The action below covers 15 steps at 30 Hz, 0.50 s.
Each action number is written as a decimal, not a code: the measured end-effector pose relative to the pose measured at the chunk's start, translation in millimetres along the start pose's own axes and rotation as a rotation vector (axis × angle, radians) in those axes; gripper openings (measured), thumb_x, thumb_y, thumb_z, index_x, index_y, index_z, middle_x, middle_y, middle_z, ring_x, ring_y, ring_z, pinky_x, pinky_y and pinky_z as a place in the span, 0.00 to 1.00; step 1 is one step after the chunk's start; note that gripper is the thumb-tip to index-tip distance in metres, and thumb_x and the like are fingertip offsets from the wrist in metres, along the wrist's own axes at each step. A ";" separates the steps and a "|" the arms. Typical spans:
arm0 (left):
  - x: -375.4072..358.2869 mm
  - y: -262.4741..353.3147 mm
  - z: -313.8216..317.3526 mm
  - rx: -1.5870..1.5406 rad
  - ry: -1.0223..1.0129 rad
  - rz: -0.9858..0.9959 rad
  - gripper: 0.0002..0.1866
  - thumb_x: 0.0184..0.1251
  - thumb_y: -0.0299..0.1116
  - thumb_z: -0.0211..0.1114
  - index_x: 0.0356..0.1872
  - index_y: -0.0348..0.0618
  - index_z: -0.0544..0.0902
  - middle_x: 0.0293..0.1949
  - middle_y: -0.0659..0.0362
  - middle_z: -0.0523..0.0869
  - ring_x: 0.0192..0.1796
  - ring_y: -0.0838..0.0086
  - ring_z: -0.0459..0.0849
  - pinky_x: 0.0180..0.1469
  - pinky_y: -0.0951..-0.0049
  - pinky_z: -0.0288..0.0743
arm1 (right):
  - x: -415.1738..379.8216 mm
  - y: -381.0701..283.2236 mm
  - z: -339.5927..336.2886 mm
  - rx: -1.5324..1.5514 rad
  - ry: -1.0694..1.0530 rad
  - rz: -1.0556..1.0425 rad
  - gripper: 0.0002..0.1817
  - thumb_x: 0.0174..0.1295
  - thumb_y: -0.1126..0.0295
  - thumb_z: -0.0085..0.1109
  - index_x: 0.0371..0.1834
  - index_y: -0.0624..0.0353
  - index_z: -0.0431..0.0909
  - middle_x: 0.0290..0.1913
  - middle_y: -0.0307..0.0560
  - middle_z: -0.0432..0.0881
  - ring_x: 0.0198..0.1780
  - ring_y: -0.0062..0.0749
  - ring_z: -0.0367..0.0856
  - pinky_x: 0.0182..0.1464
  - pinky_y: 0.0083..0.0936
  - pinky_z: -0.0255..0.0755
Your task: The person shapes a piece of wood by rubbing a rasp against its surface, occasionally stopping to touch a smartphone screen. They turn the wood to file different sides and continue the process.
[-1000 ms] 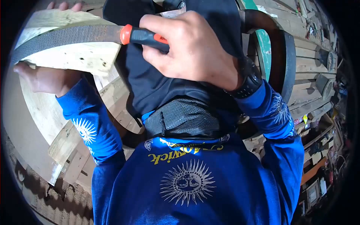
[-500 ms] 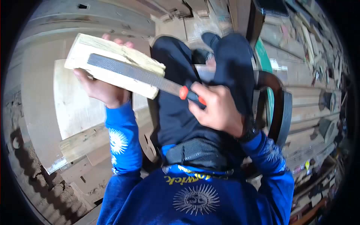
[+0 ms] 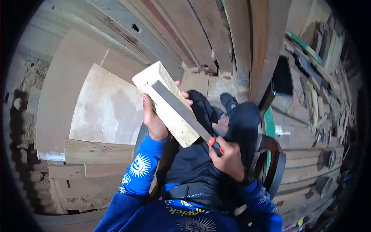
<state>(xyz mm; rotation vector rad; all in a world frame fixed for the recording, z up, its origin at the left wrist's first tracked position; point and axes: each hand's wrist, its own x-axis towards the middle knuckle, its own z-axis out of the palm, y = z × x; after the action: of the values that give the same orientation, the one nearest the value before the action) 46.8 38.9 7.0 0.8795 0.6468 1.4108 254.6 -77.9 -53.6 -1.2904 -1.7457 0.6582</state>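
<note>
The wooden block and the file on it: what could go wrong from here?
The file might skid off the wooden block and scrape the left hand's fingers, which curl over an edge close beside it.

The block could twist under a hard push, since only the left hand seems to grip it.

If it slipped, it might drop onto the legs below.

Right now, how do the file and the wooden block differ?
The file is dark and thin; the wooden block is pale and thick. The right hand grips the file's handle, while the left hand holds the wooden block. Both slant from upper left to lower right.
</note>
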 end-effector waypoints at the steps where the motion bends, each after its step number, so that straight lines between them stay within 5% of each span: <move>1: 2.6 2.1 4.8 -0.046 0.086 0.039 0.49 0.76 0.75 0.34 0.76 0.37 0.65 0.63 0.39 0.78 0.48 0.50 0.88 0.48 0.51 0.86 | 0.0 1.7 -1.6 0.030 0.000 -0.017 0.08 0.55 0.73 0.71 0.36 0.58 0.81 0.19 0.48 0.76 0.20 0.47 0.81 0.24 0.37 0.74; 6: 5.9 7.1 -8.5 0.003 0.041 -0.004 0.53 0.76 0.75 0.31 0.72 0.27 0.67 0.49 0.42 0.86 0.48 0.55 0.89 0.50 0.57 0.85 | -3.5 4.8 1.6 -0.059 -0.002 -0.145 0.09 0.55 0.77 0.72 0.35 0.61 0.80 0.24 0.50 0.77 0.21 0.49 0.79 0.24 0.38 0.70; 15: 5.4 3.1 -15.5 0.077 0.038 -0.029 0.53 0.76 0.76 0.32 0.72 0.29 0.68 0.48 0.42 0.85 0.46 0.52 0.89 0.50 0.53 0.86 | -1.0 2.7 -0.8 0.088 -0.025 0.018 0.07 0.57 0.75 0.69 0.36 0.60 0.80 0.21 0.51 0.78 0.22 0.51 0.81 0.24 0.39 0.72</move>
<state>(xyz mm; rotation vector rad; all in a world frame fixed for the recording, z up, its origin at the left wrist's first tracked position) 32.7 46.2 1.7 0.9016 0.7442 1.3871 256.7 -78.0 -55.7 -1.2437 -1.7074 0.7558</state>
